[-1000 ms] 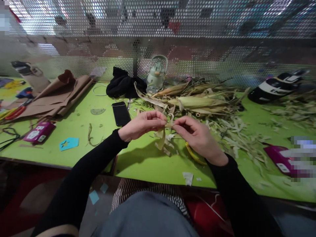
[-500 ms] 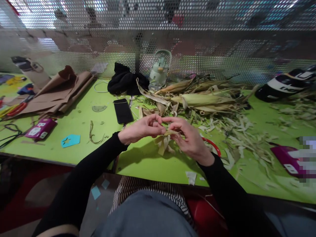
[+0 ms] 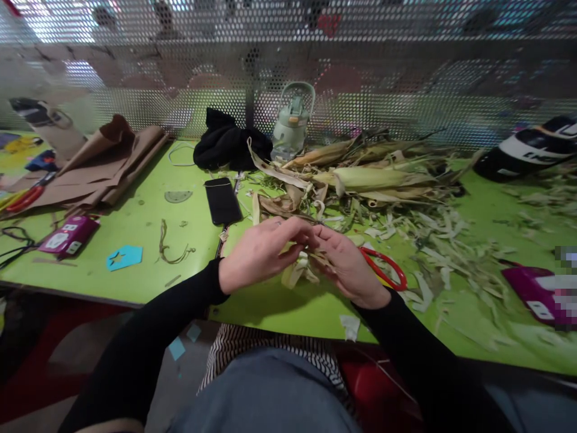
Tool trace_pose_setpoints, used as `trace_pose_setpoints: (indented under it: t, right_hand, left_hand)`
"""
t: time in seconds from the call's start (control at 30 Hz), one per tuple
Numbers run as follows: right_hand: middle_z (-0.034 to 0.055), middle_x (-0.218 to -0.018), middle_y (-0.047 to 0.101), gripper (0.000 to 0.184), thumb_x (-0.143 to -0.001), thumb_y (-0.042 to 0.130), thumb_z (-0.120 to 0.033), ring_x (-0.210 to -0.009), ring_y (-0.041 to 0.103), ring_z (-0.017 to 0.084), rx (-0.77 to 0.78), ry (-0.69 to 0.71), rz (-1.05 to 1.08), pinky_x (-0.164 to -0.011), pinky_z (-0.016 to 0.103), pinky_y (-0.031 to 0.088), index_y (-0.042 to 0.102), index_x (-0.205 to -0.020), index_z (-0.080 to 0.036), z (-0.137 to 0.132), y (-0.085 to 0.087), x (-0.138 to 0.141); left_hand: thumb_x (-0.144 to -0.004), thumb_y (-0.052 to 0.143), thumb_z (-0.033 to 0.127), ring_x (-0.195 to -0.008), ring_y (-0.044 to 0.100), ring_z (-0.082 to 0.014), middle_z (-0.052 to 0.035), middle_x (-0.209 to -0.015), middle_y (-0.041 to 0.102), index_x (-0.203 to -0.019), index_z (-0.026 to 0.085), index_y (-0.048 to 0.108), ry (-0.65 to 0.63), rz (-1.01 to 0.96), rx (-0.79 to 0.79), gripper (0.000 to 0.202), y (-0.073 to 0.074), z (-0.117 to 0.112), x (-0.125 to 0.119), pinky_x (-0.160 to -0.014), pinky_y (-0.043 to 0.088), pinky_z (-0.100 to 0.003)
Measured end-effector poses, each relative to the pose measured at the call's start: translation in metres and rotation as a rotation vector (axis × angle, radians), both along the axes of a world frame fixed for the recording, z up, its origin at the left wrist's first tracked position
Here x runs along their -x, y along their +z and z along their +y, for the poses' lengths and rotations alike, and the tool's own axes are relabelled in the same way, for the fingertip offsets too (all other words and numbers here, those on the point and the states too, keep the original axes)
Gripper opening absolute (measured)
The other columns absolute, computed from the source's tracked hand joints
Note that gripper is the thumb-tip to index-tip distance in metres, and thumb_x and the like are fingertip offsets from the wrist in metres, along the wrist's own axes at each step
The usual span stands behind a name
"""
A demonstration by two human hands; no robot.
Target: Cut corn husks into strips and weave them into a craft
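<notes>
Right of the black phone (image 3: pixel 223 201) and nearer the person, a husk piece (image 3: pixel 295 275) sits in the hands over the green surface (image 3: pixel 265 308), pale yellow-green, its ragged ends drooping. The right hand's (image 3: pixel 354 267) fingers are clamped on it; the left hand's (image 3: pixel 259 252) curl in against them, their grip hidden. A second ago a small gap parted the hands; now their fingers meet, and a red loop handle (image 3: pixel 396 270) shows, well right of the phone. Green surface shows from the phone toward the front edge, giving room there; right of the phone, the husk pile (image 3: pixel 374 179) and loose scraps (image 3: pixel 433 234) crowd in.
</notes>
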State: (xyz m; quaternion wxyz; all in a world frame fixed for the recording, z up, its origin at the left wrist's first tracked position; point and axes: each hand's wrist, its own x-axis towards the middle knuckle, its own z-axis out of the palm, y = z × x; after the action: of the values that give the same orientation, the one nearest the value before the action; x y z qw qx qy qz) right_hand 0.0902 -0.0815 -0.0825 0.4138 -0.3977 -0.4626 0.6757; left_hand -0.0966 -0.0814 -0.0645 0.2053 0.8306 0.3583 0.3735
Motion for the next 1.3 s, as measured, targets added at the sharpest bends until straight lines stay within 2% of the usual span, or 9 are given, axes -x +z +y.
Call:
trace_pose_setpoints:
  t: [0.07, 0.17, 0.3, 0.47, 0.7, 0.9, 1.0, 1.13, 1.3]
  right_hand:
    - [-0.0092, -0.056, 0.047, 0.037, -0.072, 0.085, -0.047, -0.042, 0.027, 0.002, 0.068, -0.002, 0.045, -0.038, 0.017, 0.021, 0.063, -0.080, -0.019, 0.003, -0.003, 0.000]
    - [-0.0110, -0.050, 0.043, 0.038, -0.069, 0.088, -0.045, -0.038, 0.022, 0.000, 0.118, 0.009, 0.063, -0.037, 0.016, 0.016, 0.064, -0.079, -0.018, 0.006, -0.006, -0.001]
    - [-0.0108, -0.046, 0.043, 0.038, -0.067, 0.088, -0.044, -0.038, 0.024, 0.000, 0.139, 0.040, 0.050, -0.036, 0.014, 0.014, 0.061, -0.073, -0.017, 0.008, -0.006, -0.001]
    - [-0.0099, -0.049, 0.047, 0.041, -0.062, 0.091, -0.042, -0.040, 0.028, 0.000, 0.142, 0.042, 0.018, -0.036, 0.014, 0.014, 0.059, -0.073, -0.018, 0.006, -0.004, 0.000]
    - [-0.0122, -0.056, 0.047, 0.046, -0.065, 0.090, -0.043, -0.042, 0.031, 0.002, 0.030, -0.012, 0.012, -0.036, 0.015, 0.018, 0.054, -0.084, -0.022, 0.003, -0.008, 0.001]
    - [-0.0048, -0.071, 0.061, 0.026, -0.075, 0.085, -0.037, -0.058, 0.050, 0.007, -0.438, -0.182, -0.309, -0.051, 0.021, 0.040, 0.065, -0.081, -0.021, -0.001, -0.010, -0.001]
    - [-0.0021, -0.075, 0.065, 0.016, -0.084, 0.077, -0.035, -0.064, 0.056, 0.010, -0.603, -0.212, -0.444, -0.059, 0.024, 0.045, 0.069, -0.082, -0.022, -0.002, -0.011, -0.003]
    - [-0.0017, -0.076, 0.066, 0.016, -0.088, 0.072, -0.038, -0.063, 0.056, 0.010, -0.563, -0.155, -0.462, -0.057, 0.024, 0.044, 0.069, -0.086, -0.022, -0.002, -0.014, -0.005]
    - [0.0022, -0.090, 0.073, 0.029, -0.086, 0.072, -0.044, -0.071, 0.064, 0.014, -0.421, -0.065, -0.389, -0.063, 0.027, 0.051, 0.071, -0.106, -0.023, -0.002, -0.013, -0.004]
  left_hand:
    - [-0.093, 0.056, 0.014, -0.084, 0.069, -0.0137, -0.0037, -0.095, 0.075, -0.104, 0.018, 0.060, 0.030, 0.026, -0.082, 0.013, -0.005, -0.001, -0.003, -0.072, 0.053, -0.026]
    - [-0.092, 0.054, 0.013, -0.081, 0.072, -0.0119, -0.0039, -0.099, 0.077, -0.111, 0.017, 0.058, 0.027, 0.029, -0.045, 0.019, -0.012, -0.001, -0.005, -0.069, 0.055, -0.022]
    - [-0.090, 0.055, 0.010, -0.078, 0.072, -0.0122, -0.0044, -0.094, 0.077, -0.111, 0.016, 0.062, 0.071, 0.044, -0.172, 0.023, -0.021, 0.004, -0.005, -0.065, 0.055, -0.021]
    - [-0.093, 0.057, 0.010, -0.083, 0.072, -0.0125, -0.0052, -0.090, 0.076, -0.104, 0.014, 0.067, -0.012, -0.047, -0.248, 0.016, -0.025, 0.008, -0.004, -0.073, 0.057, -0.023]
    - [-0.092, 0.062, 0.014, -0.073, 0.067, -0.0107, -0.0041, -0.082, 0.074, -0.095, 0.012, 0.070, -0.025, -0.100, -0.128, 0.009, -0.017, 0.006, -0.003, -0.067, 0.053, -0.021]
    - [-0.089, 0.060, 0.020, -0.070, 0.063, -0.0120, -0.0026, -0.078, 0.070, -0.085, 0.015, 0.065, 0.066, -0.043, 0.095, 0.008, -0.012, 0.002, -0.003, -0.062, 0.048, -0.023]
    - [-0.085, 0.058, 0.017, -0.068, 0.062, -0.0107, -0.0012, -0.076, 0.068, -0.081, 0.015, 0.062, 0.080, -0.095, 0.171, 0.006, -0.012, 0.002, -0.003, -0.063, 0.048, -0.023]
    - [-0.082, 0.058, 0.017, -0.067, 0.060, -0.0104, -0.0004, -0.076, 0.067, -0.078, 0.016, 0.060, 0.081, -0.122, 0.249, 0.004, -0.011, 0.003, -0.003, -0.066, 0.047, -0.024]
    - [-0.080, 0.058, 0.018, -0.069, 0.057, -0.0112, 0.0003, -0.075, 0.065, -0.075, 0.017, 0.058, 0.110, -0.105, 0.277, 0.005, -0.009, 0.002, -0.004, -0.068, 0.045, -0.025]
